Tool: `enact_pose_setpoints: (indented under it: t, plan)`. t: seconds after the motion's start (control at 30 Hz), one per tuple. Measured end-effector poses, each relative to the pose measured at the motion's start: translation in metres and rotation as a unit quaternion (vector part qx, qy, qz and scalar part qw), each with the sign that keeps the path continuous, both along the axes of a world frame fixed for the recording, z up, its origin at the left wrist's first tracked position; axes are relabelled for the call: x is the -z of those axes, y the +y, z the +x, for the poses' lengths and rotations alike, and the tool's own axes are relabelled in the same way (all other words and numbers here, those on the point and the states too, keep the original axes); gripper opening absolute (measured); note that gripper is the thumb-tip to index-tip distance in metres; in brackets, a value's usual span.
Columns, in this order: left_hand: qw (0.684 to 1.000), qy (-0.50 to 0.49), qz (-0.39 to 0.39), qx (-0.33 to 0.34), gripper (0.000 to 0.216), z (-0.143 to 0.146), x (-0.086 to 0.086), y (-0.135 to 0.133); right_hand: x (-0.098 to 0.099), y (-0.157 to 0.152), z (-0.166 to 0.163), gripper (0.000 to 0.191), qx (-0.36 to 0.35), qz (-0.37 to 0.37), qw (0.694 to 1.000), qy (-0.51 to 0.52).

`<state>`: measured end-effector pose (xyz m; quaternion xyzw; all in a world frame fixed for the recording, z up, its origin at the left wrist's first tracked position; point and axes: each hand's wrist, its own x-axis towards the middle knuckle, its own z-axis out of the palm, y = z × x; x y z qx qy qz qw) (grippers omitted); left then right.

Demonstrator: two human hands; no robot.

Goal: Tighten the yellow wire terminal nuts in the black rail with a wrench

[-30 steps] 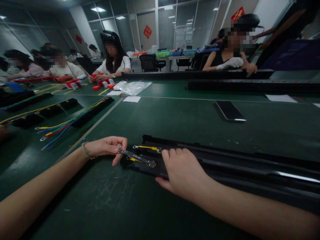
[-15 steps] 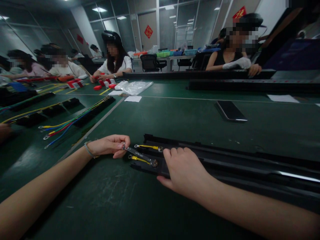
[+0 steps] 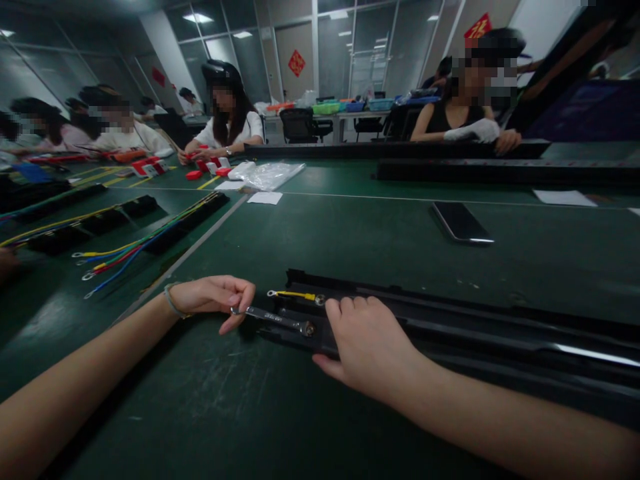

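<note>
Between the fingers of my left hand [image 3: 220, 300] is the near end of a small metal wrench [image 3: 273, 320]. Its other end sits around a bolt at the left end of a long black channel-shaped housing [image 3: 450, 323]. My right hand [image 3: 370, 340] is wrapped over that housing just right of the bolt, thumb on the near side. A short yellow wire [image 3: 295, 295] with ring terminals lies along the far side, one ring at a second bolt. The other yellow wire is hidden beneath the wrench.
A phone [image 3: 463, 223] lies beyond the housing. Colored wires with ring ends [image 3: 120, 257] lead to a black strip at left. Long black bars [image 3: 500, 171], a plastic bag [image 3: 275, 175] and red-and-white parts [image 3: 150, 167] lie farther back. Several people sit around the green table [image 3: 350, 233].
My left hand has swung the wrench's free end toward me and slightly left, turning it about the bolt. The wrench now covers the nearer yellow wire. My right hand has hardly moved.
</note>
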<state>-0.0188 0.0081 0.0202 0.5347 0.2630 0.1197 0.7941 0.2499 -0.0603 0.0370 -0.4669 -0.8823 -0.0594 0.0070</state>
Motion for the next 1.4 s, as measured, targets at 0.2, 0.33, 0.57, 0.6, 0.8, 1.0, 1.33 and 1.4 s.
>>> enact_pose_setpoints:
  t: [0.2,0.33,0.57,0.6,0.8,1.0,1.33,1.4]
  plan:
    - [0.995,0.007,-0.026,0.095,0.016,-0.0011,-0.0002,-0.0020,0.0004,0.0000,0.0002,0.049,0.001,-0.001,1.000,0.000]
    - [1.000,-0.010,-0.010,0.019,0.016,-0.0009,0.0036,-0.0014,0.0000,-0.0002,0.0002,0.049,0.001,-0.005,1.000,0.006]
    - [0.994,-0.022,0.021,-0.101,0.017,0.0042,0.0072,0.0030,-0.0015,-0.0010,-0.0001,0.047,0.002,-0.006,1.000,0.000]
    - [0.994,-0.023,0.021,-0.104,0.018,0.0048,0.0072,0.0035,-0.0017,-0.0010,-0.0003,0.048,0.002,-0.008,1.000,-0.001]
    - [0.997,-0.018,0.013,-0.074,0.018,0.0044,0.0037,0.0026,-0.0006,-0.0008,-0.0004,0.047,0.000,-0.002,1.000,0.002]
    - [1.000,0.001,-0.005,0.021,0.018,-0.0002,0.0000,-0.0009,0.0001,-0.0001,0.0007,0.048,-0.001,-0.004,1.000,-0.002]
    - [1.000,-0.011,-0.004,0.025,0.018,-0.0013,0.0044,-0.0041,0.0017,0.0002,0.0002,0.049,-0.002,-0.005,1.000,-0.001]
    - [0.999,-0.024,0.011,-0.023,0.018,0.0008,0.0058,-0.0026,0.0015,0.0004,0.0000,0.048,-0.002,-0.007,1.000,-0.003]
